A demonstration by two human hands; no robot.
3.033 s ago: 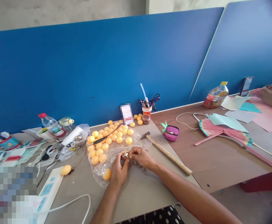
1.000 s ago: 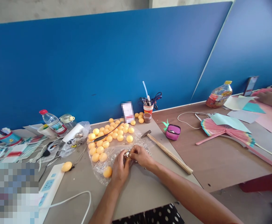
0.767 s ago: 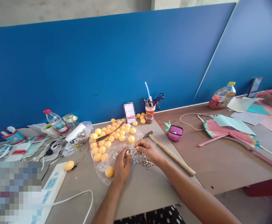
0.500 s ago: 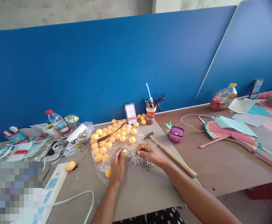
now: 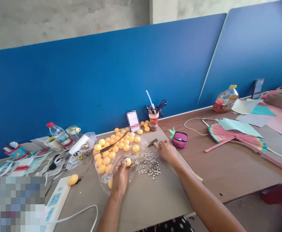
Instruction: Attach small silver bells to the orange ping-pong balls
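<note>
My left hand is closed around an orange ping-pong-like ball, over the front edge of a clear plastic bag. Something shiny and dark shows by the thumb; I cannot make out what. To the right, my right hand has its fingers around the wooden handle of a hammer, just behind the metal head. My forearm hides most of the handle. Between the hands lie many small silvery metal pieces, scattered on the table. Several loose orange balls sit on the bag, with a thin dark tool across them.
A purple case and a cup of pens stand beyond my right hand. A power strip and cables are at the left. Farther right are a pink fan, a bottle and another person's hands.
My right hand has moved right and away, from the metal pieces to the hammer handle. My left hand stays nearly in place, and more of its ball shows.
</note>
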